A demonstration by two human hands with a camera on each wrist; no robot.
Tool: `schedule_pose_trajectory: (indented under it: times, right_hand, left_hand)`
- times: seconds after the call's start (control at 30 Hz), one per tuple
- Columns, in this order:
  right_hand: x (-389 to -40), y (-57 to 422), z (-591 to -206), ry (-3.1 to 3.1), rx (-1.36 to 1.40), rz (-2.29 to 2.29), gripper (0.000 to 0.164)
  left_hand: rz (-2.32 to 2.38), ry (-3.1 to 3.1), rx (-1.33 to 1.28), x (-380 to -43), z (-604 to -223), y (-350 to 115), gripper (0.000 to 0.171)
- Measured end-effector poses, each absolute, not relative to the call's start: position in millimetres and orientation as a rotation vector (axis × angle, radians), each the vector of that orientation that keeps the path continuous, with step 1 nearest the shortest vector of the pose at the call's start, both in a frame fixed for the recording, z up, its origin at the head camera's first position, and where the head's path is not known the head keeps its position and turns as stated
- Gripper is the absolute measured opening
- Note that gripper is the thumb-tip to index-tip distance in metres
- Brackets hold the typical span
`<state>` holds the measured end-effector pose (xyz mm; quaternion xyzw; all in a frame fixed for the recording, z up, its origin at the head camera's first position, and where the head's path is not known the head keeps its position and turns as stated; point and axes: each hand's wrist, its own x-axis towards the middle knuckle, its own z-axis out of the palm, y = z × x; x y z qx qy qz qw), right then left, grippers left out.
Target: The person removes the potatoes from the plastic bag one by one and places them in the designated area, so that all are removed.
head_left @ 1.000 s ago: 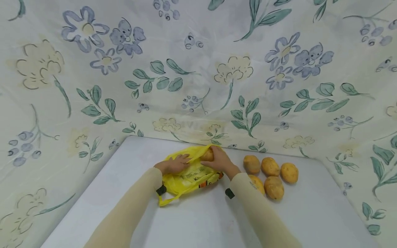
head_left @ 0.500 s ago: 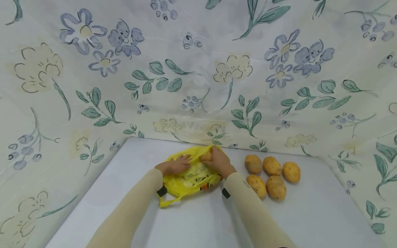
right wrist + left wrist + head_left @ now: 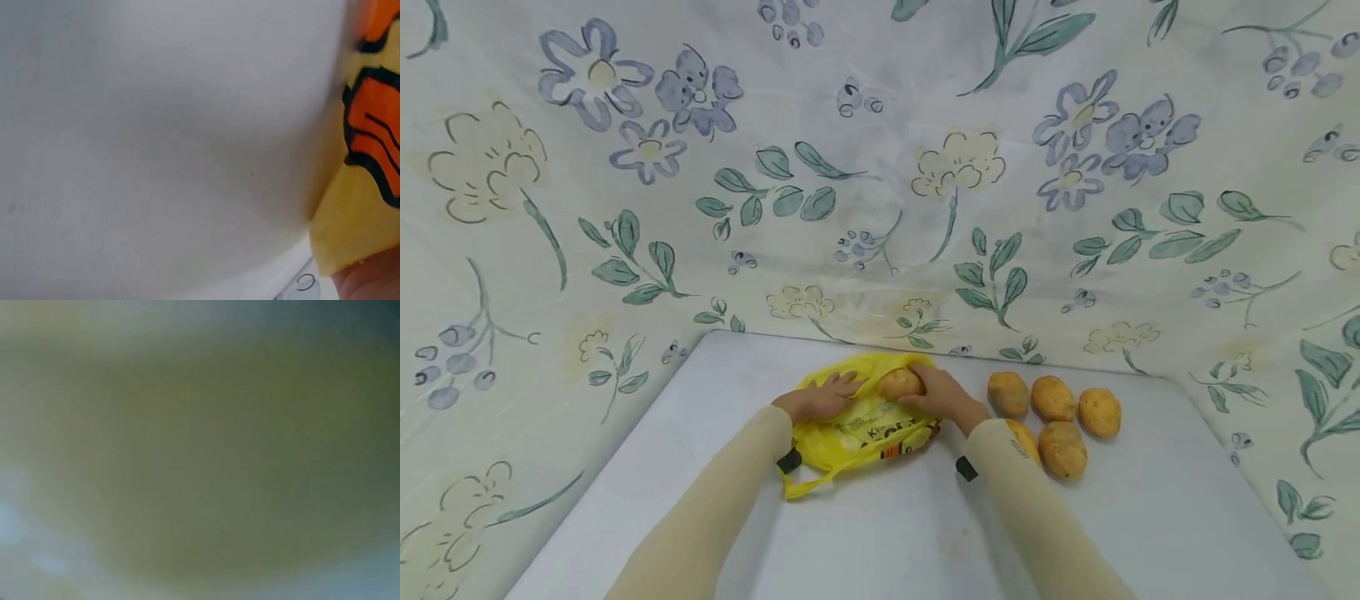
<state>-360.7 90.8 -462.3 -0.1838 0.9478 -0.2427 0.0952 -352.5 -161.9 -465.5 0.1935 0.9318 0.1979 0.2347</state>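
Observation:
A yellow plastic bag (image 3: 842, 442) with dark lettering lies on the white table, its mouth facing the back right. My left hand (image 3: 820, 400) rests on the bag's left side with fingers extended. At the mouth, a potato (image 3: 900, 383) shows against the yellow plastic. My right hand (image 3: 943, 393) is at the potato's right end, fingers above and thumb below, spread apart. In the right wrist view, the bag's orange and black print (image 3: 375, 125) stands at the right edge. The left wrist view is only a blur.
Several more potatoes (image 3: 1053, 399) lie in a cluster on the table (image 3: 880, 542) right of the bag, one partly hidden behind the right sleeve (image 3: 1022, 475). A floral curtain (image 3: 865, 208) rises along the table's back edge.
My right hand has drawn back to the right, and more of the potato at the bag's mouth now shows. The left hand has stayed on the bag.

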Motion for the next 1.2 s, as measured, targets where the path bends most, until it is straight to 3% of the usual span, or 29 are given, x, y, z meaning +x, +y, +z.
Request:
schedule_pose_trajectory:
  times: [0.3,0.6,0.9,1.2]
  right_hand:
    - [-353,95,-457,2.779,-0.686,-0.799,0.063]
    - [-346,102,-462,2.782,-0.578,-0.929,0.069]
    - [-340,94,-463,2.734,-0.718,-0.729,0.088]
    - [-330,81,-468,2.727,-0.766,-0.548,0.082]
  left_hand:
    - [0.522,2.56,0.555,-353,-468,-162,0.051]
    - [0.482,2.563,0.575,-351,-466,-160,0.051]
    - [0.409,2.581,0.54,-352,-465,-157,0.056]
    - [0.409,2.558,0.532,-351,-463,-158,0.061]
